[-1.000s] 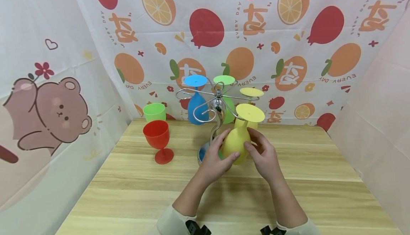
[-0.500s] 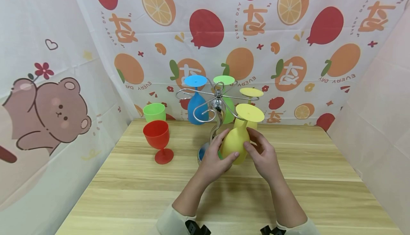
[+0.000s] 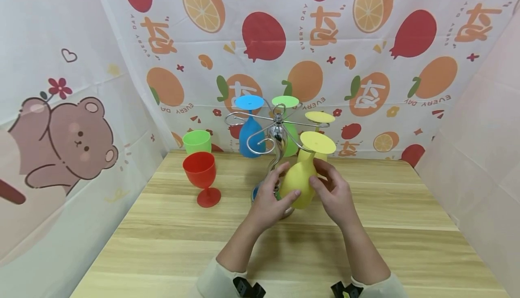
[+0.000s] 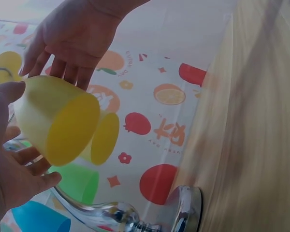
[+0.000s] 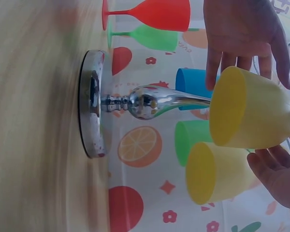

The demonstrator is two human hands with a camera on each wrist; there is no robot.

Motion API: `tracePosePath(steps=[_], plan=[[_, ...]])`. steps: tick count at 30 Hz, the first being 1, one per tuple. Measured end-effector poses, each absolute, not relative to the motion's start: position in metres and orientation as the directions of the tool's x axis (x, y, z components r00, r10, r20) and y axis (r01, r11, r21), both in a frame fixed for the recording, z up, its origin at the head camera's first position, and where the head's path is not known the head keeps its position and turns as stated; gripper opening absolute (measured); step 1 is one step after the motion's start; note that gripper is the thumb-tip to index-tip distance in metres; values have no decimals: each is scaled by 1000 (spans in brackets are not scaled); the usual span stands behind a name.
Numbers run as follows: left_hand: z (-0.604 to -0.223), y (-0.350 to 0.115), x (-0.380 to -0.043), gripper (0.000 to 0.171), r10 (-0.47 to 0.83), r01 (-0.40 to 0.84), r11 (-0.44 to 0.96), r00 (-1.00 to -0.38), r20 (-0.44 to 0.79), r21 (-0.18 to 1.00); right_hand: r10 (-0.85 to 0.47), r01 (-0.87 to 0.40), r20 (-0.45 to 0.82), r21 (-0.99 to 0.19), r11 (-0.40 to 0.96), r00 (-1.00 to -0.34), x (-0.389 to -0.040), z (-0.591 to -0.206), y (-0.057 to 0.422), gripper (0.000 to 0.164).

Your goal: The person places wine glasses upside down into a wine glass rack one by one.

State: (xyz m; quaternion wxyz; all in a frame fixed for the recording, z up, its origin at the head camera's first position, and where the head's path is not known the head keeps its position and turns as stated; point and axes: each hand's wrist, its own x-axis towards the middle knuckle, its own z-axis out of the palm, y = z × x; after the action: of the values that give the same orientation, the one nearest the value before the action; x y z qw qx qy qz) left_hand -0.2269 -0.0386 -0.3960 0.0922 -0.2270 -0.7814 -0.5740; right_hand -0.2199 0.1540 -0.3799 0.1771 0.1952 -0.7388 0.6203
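Left hand [image 3: 267, 204] and right hand [image 3: 338, 199], palms facing, grasp one upside-down yellow goblet [image 3: 298, 181]; beyond or left: second yellow goblet [image 3: 320, 117], two green goblets [image 3: 197, 142], one blue goblet [image 3: 250, 135], one red goblet [image 3: 200, 172].

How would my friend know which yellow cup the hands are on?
Find the tall, shiny silver rack on the wooden table. On its near side is the upside-down yellow cup. Another yellow cup hangs farther back, but only the near one is between the left hand and the right hand.
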Motion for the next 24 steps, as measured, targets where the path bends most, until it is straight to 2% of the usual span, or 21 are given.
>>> tracePosePath(steps=[11,19,24], plan=[[-386,-49,-233,59,153,477,169,-877,455,863,39,-527,541,-832,173,-840,-225,-361,151,34],[-380,-58,-246,47,92,496,132,-868,487,859,101,-504,528,-842,191,-843,-227,-347,144,40],[-374,-62,-257,51,68,475,64,-879,471,878,118,-490,515,-851,191,-849,-230,-343,142,41]])
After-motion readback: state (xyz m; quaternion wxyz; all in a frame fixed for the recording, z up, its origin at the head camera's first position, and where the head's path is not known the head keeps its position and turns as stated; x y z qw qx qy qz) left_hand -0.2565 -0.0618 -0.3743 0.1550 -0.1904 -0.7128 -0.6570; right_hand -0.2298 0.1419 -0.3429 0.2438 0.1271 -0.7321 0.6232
